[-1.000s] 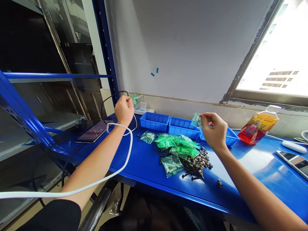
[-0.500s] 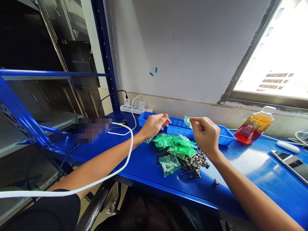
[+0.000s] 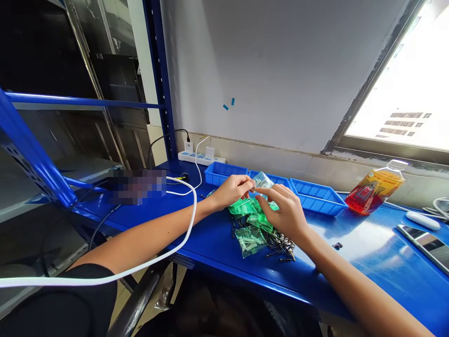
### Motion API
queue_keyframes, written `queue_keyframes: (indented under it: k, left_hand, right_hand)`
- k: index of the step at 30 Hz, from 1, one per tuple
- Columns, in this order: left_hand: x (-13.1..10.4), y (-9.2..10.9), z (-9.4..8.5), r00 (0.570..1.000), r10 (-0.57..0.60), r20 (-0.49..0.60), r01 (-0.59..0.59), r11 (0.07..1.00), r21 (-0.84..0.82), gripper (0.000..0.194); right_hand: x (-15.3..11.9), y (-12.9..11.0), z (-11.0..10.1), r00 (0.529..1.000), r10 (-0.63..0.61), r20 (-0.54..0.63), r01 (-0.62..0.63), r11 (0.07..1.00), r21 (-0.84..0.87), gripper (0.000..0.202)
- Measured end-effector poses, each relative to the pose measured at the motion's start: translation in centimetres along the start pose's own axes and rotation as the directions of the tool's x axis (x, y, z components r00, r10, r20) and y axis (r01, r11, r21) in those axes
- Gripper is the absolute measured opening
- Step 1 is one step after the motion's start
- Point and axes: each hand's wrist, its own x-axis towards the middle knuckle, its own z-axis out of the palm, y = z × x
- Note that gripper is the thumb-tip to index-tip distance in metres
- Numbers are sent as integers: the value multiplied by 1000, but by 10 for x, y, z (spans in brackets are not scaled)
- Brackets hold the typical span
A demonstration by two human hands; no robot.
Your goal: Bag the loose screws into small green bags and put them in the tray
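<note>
Above a pile of green plastic bags (image 3: 243,207), my left hand (image 3: 234,189) pinches the edge of a clear plastic bag (image 3: 262,180). My right hand (image 3: 285,209) is close beside it, its index finger reaching to the left fingertips and its thumb held apart below. Whether the right fingers grip anything is unclear. A clear bag with white pieces (image 3: 250,241) lies at the pile's front. Metal screws (image 3: 282,245) are heaped to the right, partly hidden by my right hand and forearm.
Blue trays (image 3: 317,197) line the wall behind the pile. A bottle of red drink (image 3: 374,189), a white case (image 3: 423,220) and a phone (image 3: 425,245) are at the right. A power strip (image 3: 201,159) sits at the back left; a white cable (image 3: 191,220) crosses over my left forearm.
Both hands have come together over the pile; my right hand moved left and down. The clear bag, earlier in my right hand, is now at the left fingertips. The view has shifted slightly.
</note>
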Motion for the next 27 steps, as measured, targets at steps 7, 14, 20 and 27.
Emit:
queue_keyframes:
  k: [7, 14, 20, 27]
  left_hand:
    - [-6, 0, 2, 923, 381, -49, -350, 888, 300, 10]
    - [-4, -9, -5, 807, 586, 70, -531, 669, 519, 11]
    - [-3, -9, -5, 851, 523, 52, -477, 728, 493, 12]
    - [-4, -1, 1, 959, 278, -56, -254, 931, 262, 12]
  right_hand:
    - [13, -2, -12, 822, 563, 83, -554, 759, 341, 49]
    - [13, -7, -9, 700, 651, 293, -707, 577, 409, 48]
    - [6, -11, 2, 858, 511, 51, -503, 816, 285, 24]
    - [-2, -7, 10, 958, 286, -16, -283, 955, 91, 16]
